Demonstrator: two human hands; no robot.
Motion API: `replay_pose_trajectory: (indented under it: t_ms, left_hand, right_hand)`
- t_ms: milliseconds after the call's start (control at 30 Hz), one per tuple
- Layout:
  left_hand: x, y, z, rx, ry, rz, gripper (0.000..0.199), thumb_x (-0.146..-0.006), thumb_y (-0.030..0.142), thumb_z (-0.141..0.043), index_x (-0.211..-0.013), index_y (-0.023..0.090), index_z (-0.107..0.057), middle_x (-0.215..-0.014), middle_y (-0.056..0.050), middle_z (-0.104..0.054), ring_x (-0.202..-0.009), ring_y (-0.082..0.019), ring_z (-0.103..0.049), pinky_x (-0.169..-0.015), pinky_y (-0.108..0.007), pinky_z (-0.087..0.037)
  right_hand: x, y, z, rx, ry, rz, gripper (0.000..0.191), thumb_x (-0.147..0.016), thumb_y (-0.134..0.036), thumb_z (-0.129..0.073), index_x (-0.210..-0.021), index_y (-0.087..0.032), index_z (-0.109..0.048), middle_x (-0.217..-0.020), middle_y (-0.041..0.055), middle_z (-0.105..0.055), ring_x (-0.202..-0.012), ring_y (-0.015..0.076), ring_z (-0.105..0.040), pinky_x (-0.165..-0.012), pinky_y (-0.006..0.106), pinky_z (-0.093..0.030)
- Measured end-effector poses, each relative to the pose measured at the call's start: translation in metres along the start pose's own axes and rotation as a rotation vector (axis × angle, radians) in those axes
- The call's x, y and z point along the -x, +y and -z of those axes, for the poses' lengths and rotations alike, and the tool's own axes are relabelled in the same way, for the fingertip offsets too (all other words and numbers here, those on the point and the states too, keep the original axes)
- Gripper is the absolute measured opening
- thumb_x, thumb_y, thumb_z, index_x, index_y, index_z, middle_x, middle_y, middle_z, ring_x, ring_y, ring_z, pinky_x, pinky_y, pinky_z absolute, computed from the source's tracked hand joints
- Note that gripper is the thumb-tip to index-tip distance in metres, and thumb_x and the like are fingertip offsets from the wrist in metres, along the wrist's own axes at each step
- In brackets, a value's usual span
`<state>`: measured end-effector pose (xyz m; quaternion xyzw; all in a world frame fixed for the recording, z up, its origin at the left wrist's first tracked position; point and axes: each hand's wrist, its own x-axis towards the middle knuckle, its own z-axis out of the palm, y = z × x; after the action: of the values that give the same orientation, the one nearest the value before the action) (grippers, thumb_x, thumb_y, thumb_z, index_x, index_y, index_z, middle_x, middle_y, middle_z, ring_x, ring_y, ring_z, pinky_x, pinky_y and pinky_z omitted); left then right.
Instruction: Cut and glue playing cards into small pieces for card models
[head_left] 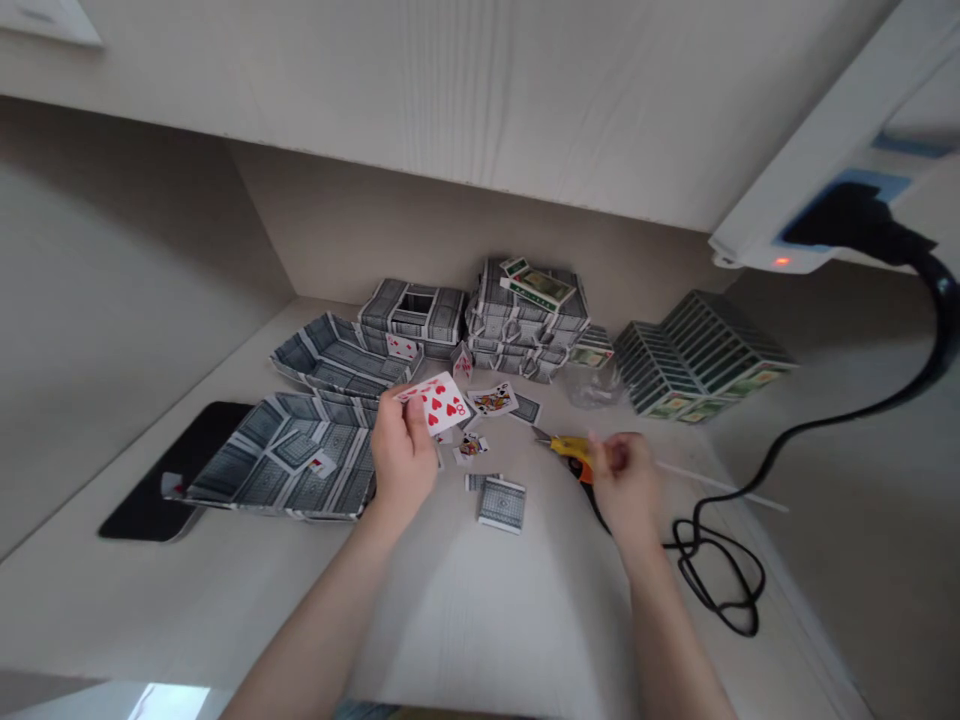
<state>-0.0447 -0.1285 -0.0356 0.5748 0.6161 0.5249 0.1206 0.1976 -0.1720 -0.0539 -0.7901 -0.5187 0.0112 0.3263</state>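
My left hand (pixel 401 465) pinches an eight of hearts playing card (pixel 439 403) by its lower corner, raised above the white shelf (pixel 450 610). My right hand (pixel 626 490) is closed around the handles of yellow-and-orange scissors (pixel 574 450), whose metal blades point left toward the scattered cards. Between my hands lie a face card (pixel 491 400), a cut card fragment (pixel 471 445) and a small stack of grey-backed cards (pixel 501 503). Just left of my left hand sits a folded tray of grey-backed cards (pixel 300 465).
Behind stand a grey card-built box (pixel 412 312), a tall card stack (pixel 525 315) topped by a green card box, a green card structure (pixel 701 355) and a clear plastic bag (pixel 592 385). A black pad (pixel 172 470), a power strip (pixel 825 200), and a coiled black cable (pixel 712 570) surround them.
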Motion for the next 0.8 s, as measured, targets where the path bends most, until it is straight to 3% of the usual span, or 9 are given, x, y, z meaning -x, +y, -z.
replay_pose_trajectory:
  t_ms: [133, 267, 467, 600, 700, 800]
  left_hand:
    - [-0.002, 0.000, 0.002, 0.002, -0.008, 0.011, 0.022, -0.088, 0.032, -0.031, -0.096, 0.017, -0.045, -0.090, -0.007, -0.059, -0.084, -0.017, -0.057, -0.072, -0.028, -0.044]
    - [0.000, 0.001, -0.002, -0.017, -0.121, -0.046, 0.020, -0.088, 0.029, -0.032, -0.095, 0.018, -0.047, -0.090, -0.007, -0.059, -0.084, -0.017, -0.056, -0.071, -0.027, -0.043]
    - [0.002, -0.003, -0.010, -0.103, -0.253, -0.100, 0.021, -0.088, 0.029, -0.031, -0.082, 0.018, -0.048, -0.082, -0.006, -0.057, -0.078, -0.017, -0.054, -0.068, -0.027, -0.042]
    - [0.002, -0.006, -0.013, -0.170, -0.312, -0.119, 0.021, -0.087, 0.028, -0.031, -0.079, 0.018, -0.047, -0.078, -0.005, -0.056, -0.072, -0.017, -0.053, -0.064, -0.028, -0.041]
    - [0.003, -0.006, -0.015, -0.195, -0.338, -0.138, 0.020, -0.088, 0.026, -0.030, -0.079, 0.018, -0.047, -0.080, -0.006, -0.056, -0.073, -0.017, -0.053, -0.065, -0.028, -0.040]
    - [0.004, -0.006, -0.016, -0.214, -0.364, -0.148, 0.021, -0.088, 0.025, -0.029, -0.080, 0.018, -0.047, -0.081, -0.006, -0.056, -0.075, -0.018, -0.053, -0.067, -0.028, -0.041]
  right_hand:
    - [0.011, -0.040, -0.018, -0.195, -0.372, 0.343, 0.014, -0.081, -0.025, -0.048, -0.083, -0.017, -0.059, -0.079, 0.0046, -0.058, -0.067, 0.0151, -0.054, -0.063, 0.025, -0.042]
    - [0.016, -0.071, -0.047, -0.147, -0.548, 0.483, 0.021, -0.078, -0.016, -0.051, -0.095, -0.021, -0.061, -0.099, 0.0059, -0.056, -0.084, 0.0168, -0.055, -0.072, 0.026, -0.041]
    - [0.017, -0.081, -0.072, -0.108, -0.569, 0.329, 0.012, -0.073, -0.019, -0.059, -0.084, -0.016, -0.060, -0.095, 0.0076, -0.054, -0.079, 0.0169, -0.056, -0.070, 0.026, -0.040]
    - [0.019, -0.074, -0.065, -0.177, -0.580, 0.281, 0.006, -0.072, -0.021, -0.059, -0.075, -0.016, -0.058, -0.084, 0.0066, -0.059, -0.070, 0.0157, -0.057, -0.064, 0.025, -0.040]
    - [0.017, -0.068, -0.054, -0.366, -0.617, 0.173, 0.014, -0.080, -0.030, -0.048, -0.077, -0.019, -0.057, -0.067, 0.0014, -0.062, -0.048, 0.0122, -0.052, -0.050, 0.023, -0.039]
    - [0.013, -0.063, -0.043, -0.609, -0.565, 0.055, 0.023, -0.079, -0.041, -0.047, -0.074, -0.019, -0.053, -0.052, -0.0040, -0.054, -0.037, 0.0094, -0.042, -0.040, 0.021, -0.033]
